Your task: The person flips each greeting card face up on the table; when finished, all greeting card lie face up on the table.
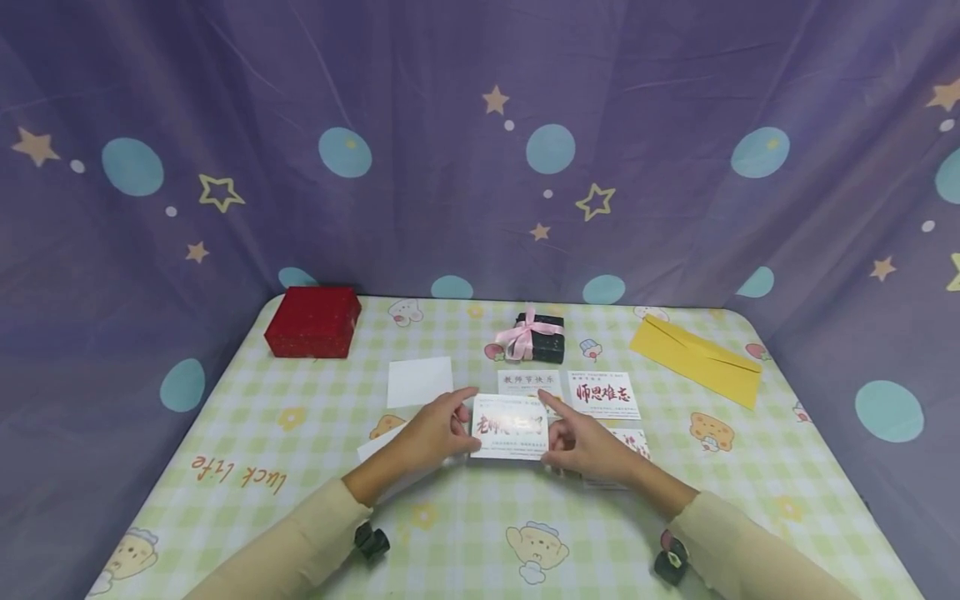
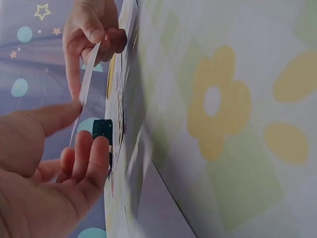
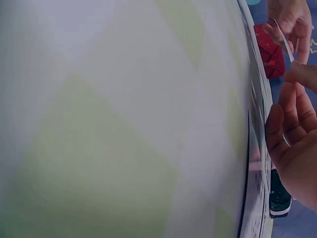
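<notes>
A white greeting card (image 1: 510, 427) with red brushed characters is held up off the tablecloth, face toward the head camera. My left hand (image 1: 438, 425) pinches its left edge, while my right hand (image 1: 588, 442) pinches the right edge. Seen from the left wrist, the card (image 2: 89, 74) is nearly edge-on between both hands. Partly behind it lies a card with grey print (image 1: 529, 382). To its right is another red-lettered card (image 1: 602, 395), and a further card (image 1: 637, 440) is partly covered by my right hand. A blank white card (image 1: 420, 381) lies beyond my left hand.
A red box (image 1: 313, 322) stands at the back left. At the back middle is a dark box (image 1: 551, 348) tied with pink ribbon (image 1: 517, 337). A yellow envelope (image 1: 693, 360) lies at the back right. Another white sheet (image 1: 378, 443) sits partly under my left forearm.
</notes>
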Available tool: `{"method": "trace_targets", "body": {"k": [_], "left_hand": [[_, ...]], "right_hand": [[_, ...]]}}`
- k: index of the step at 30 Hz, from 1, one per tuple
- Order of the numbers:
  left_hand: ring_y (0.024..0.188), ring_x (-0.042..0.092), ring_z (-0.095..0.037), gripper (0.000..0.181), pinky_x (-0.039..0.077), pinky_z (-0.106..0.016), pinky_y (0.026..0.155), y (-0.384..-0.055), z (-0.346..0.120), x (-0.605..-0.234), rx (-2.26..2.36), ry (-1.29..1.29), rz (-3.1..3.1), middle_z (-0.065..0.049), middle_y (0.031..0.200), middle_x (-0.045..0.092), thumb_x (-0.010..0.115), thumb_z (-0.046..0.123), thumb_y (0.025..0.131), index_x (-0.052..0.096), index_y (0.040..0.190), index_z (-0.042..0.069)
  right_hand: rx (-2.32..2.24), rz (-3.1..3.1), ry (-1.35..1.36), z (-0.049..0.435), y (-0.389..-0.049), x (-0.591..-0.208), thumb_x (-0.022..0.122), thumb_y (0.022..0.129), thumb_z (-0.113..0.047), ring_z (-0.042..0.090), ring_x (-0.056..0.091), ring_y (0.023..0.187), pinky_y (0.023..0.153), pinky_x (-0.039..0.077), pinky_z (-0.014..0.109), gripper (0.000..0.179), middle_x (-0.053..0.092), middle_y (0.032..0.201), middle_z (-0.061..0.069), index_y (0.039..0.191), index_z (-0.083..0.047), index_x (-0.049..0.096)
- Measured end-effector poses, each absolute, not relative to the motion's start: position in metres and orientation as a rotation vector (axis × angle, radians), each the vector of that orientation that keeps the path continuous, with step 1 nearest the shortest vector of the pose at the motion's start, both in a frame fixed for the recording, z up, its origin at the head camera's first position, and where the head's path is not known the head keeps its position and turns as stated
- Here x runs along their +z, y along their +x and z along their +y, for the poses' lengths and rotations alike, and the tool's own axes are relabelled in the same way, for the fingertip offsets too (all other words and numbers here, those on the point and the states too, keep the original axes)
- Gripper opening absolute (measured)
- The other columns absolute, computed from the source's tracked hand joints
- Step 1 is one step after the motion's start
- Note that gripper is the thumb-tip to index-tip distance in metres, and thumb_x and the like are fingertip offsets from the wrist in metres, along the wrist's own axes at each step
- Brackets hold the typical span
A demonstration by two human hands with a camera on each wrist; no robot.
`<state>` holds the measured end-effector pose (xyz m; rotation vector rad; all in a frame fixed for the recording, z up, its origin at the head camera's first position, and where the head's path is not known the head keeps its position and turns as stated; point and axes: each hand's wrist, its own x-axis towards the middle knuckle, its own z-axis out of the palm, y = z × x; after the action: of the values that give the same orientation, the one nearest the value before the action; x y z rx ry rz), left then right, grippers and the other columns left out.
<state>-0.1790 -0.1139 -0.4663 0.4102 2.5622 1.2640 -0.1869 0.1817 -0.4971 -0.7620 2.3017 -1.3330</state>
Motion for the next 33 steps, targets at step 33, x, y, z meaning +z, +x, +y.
{"method": "trace_targets", "body": {"k": [33], "left_hand": [[0.093, 0.050, -0.011, 0.106, 0.048, -0.029, 0.084, -0.174, -0.087, -0.486, 0.710, 0.764, 2.645, -0.001, 0.107, 0.053, 0.091, 0.045, 0.071, 0.039, 0.153, 0.003]], "right_hand": [[-1.050, 2.391, -0.740, 0.214, -0.182, -0.493, 0.071, 0.096, -0.027, 0.000, 0.047, 0.057, 0.058, 0.044, 0.021, 0.074, 0.061, 0.074, -0.008, 0.158, -0.008, 0.036]]}}
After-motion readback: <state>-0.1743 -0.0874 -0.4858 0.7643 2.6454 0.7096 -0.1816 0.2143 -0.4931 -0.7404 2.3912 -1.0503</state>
